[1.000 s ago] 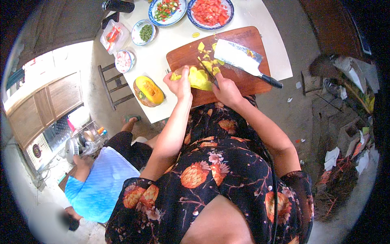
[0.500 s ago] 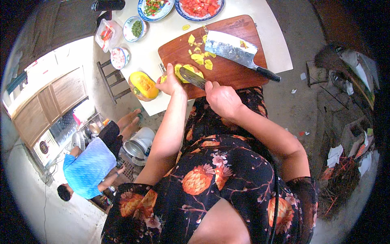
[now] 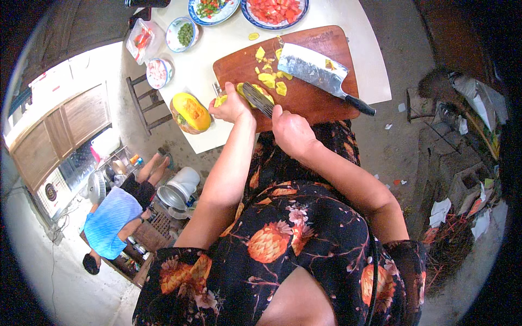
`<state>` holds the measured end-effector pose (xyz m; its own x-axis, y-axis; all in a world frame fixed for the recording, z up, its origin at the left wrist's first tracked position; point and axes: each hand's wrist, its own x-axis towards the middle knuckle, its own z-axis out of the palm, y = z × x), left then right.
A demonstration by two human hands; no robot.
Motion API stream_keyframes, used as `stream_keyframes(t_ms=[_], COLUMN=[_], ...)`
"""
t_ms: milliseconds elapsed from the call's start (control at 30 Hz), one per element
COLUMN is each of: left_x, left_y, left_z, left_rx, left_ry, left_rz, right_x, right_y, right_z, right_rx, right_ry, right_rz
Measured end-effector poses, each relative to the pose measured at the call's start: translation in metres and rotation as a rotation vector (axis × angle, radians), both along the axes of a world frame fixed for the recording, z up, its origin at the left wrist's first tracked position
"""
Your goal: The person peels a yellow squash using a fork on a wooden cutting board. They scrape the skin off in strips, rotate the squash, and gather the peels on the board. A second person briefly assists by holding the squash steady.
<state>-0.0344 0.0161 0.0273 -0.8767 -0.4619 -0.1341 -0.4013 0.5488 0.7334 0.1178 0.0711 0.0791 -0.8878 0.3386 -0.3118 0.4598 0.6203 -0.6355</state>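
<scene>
My left hand (image 3: 232,106) grips a yellow pumpkin piece (image 3: 262,93) at the near left edge of the wooden cutting board (image 3: 310,103). My right hand (image 3: 291,130) holds a dark peeler (image 3: 256,99) whose blade lies across that piece. Several yellow peel scraps (image 3: 272,76) lie on the board. A wide cleaver (image 3: 318,73) with a black handle rests flat on the board's far right part, untouched.
A half pumpkin (image 3: 190,112) sits on the white table (image 3: 206,60) left of the board. Bowls of chopped red (image 3: 274,8) and green (image 3: 186,33) vegetables stand at the far side. A person in a blue shirt (image 3: 111,223) crouches on the floor at lower left among pots.
The view has shifted, so the board sits lower and closer. Both hands stay on the pumpkin piece, with the peeler drawn toward me along it. The cleaver has not moved on the board.
</scene>
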Motion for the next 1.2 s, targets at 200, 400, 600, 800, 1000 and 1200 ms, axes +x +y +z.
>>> stream_keyframes(t_ms=[200,400,600,800,1000,1200], left_x=[0.004,0.012,0.014,0.013,0.017,0.01], left_y=[0.001,0.014,0.019,0.025,0.028,0.015], left_z=[0.006,0.021,0.021,0.028,0.031,0.018], left_rx=[-0.151,-0.232,-0.339,-0.295,-0.338,-0.243], left_ry=[-0.016,-0.09,-0.096,-0.103,-0.137,-0.073], left_rz=[-0.013,-0.043,-0.037,-0.044,-0.021,-0.109], right_x=[-0.009,-0.015,-0.026,-0.02,-0.025,-0.026], right_y=[0.005,0.014,0.019,0.016,0.018,0.031], right_z=[-0.009,-0.021,-0.037,-0.045,-0.032,-0.077], right_rx=[-0.106,-0.216,-0.258,-0.249,-0.294,-0.299], right_ry=[-0.016,-0.084,-0.019,0.092,-0.047,-0.063], right_rz=[-0.02,-0.007,-0.062,-0.137,-0.096,-0.016])
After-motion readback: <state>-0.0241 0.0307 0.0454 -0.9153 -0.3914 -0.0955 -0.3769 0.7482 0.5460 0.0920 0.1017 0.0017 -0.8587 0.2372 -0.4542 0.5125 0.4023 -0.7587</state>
